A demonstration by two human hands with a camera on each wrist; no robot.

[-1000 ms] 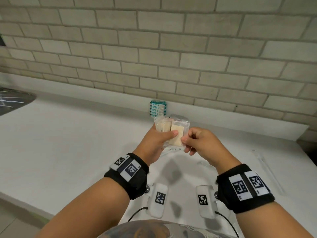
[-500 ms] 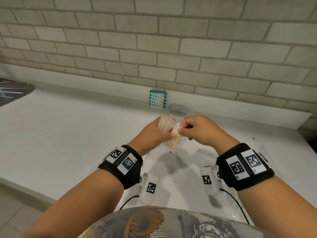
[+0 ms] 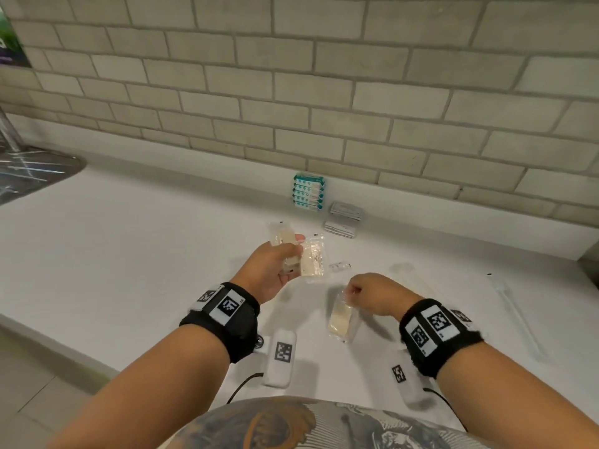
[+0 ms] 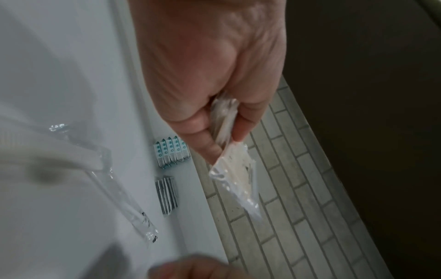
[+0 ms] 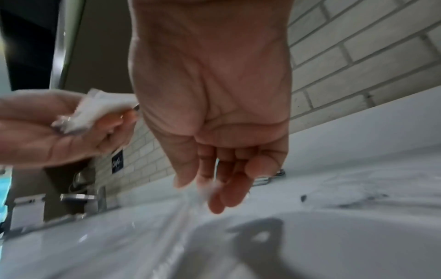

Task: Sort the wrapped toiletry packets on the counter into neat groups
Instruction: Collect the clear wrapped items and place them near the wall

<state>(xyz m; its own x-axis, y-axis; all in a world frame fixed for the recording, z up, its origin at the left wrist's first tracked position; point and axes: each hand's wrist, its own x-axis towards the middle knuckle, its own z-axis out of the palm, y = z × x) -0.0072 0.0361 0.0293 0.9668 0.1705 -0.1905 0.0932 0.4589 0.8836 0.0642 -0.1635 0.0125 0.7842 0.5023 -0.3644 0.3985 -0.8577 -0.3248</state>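
Observation:
My left hand [image 3: 293, 254] grips a bundle of clear packets with cream bars [image 3: 311, 260] above the white counter [image 3: 129, 254]; the left wrist view shows the bundle [image 4: 235, 169] squeezed between thumb and fingers. Lower and to the right, my right hand [image 3: 351, 291] pinches the top end of a single cream-bar packet [image 3: 340, 319], which reaches down towards the counter. In the right wrist view that packet [image 5: 205, 190] is blurred at the fingertips. Against the back ledge stand a row of teal packets [image 3: 309, 191] and a stack of grey packets [image 3: 343, 218].
A small clear packet [image 3: 339, 265] lies between my hands. Long clear wrapped items [image 3: 515, 315] lie on the right of the counter. A sink [image 3: 29, 170] is at the far left, with a tap [image 5: 81, 197]. The brick wall bounds the back.
My right hand has left the bundle and dropped down to the right, now pinching one packet. My left hand keeps the bundle and has lowered slightly.

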